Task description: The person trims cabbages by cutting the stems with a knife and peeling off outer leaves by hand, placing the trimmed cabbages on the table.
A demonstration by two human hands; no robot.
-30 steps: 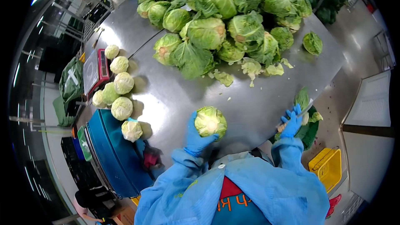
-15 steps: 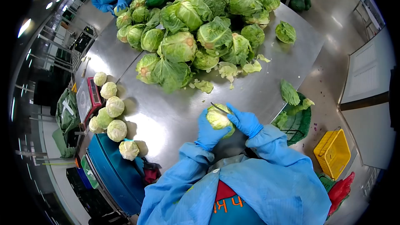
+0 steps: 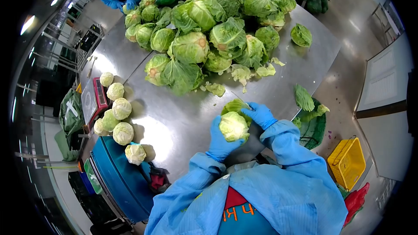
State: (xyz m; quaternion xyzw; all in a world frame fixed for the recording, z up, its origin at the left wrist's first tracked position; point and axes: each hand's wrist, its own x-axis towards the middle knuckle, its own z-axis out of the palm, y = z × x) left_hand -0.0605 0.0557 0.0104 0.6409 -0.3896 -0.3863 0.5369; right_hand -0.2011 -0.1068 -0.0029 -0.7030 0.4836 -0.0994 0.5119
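Observation:
A pale, partly stripped cabbage (image 3: 233, 126) rests in my left hand (image 3: 220, 141), whose blue-gloved fingers curl round its left side and underside. Behind its top stands a loosened green cabbage leaf (image 3: 235, 105), pulled away from the head. My right hand (image 3: 260, 115), also gloved in blue, is closed at the leaf's right edge. A thin knife (image 3: 242, 100) sticks out from that hand, its blade seen almost edge-on; the handle is hidden in the fingers. Both hands are above the near edge of the metal table (image 3: 187, 117).
A large heap of cabbages (image 3: 191, 48) covers the table's far side. Several trimmed cabbages (image 3: 121, 109) line the left, beside a red scale (image 3: 99, 93). At right are a green basket (image 3: 315, 128) with leaves and a yellow crate (image 3: 347, 163). A co-worker's gloved hand (image 3: 130, 2) touches the heap.
The knife has moved off the cabbage's top to behind it, and my right hand has drawn slightly right. An outer leaf now stands away from the head, exposing a paler surface.

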